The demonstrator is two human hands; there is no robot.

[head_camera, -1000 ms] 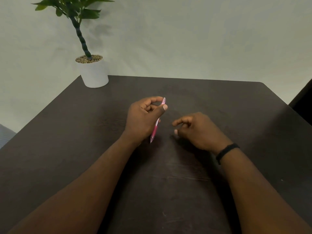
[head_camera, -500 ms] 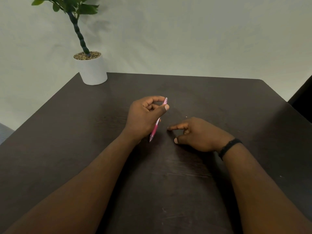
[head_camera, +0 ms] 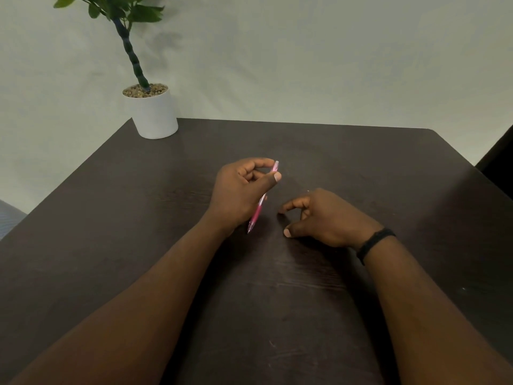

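Observation:
A pink pen [head_camera: 258, 211] is held in my left hand [head_camera: 238, 194] above the middle of the dark table [head_camera: 361, 168]. Thumb and forefinger pinch it near its upper end, and its tip points down toward me, close to the tabletop. My right hand [head_camera: 327, 216] rests on the table just right of the pen, fingers loosely curled, forefinger and thumb stretched toward the pen tip without touching it. It holds nothing. A black band sits on the right wrist.
A white pot [head_camera: 154, 112] with a green plant stands at the table's far left corner against a pale wall. A dark object [head_camera: 499, 159] shows past the right edge. A grey surface [head_camera: 8, 218] lies off the left edge.
The pen stays in my left hand in nearly the same pose. My right hand has shifted slightly, its thumb and forefinger spread a little wider apart.

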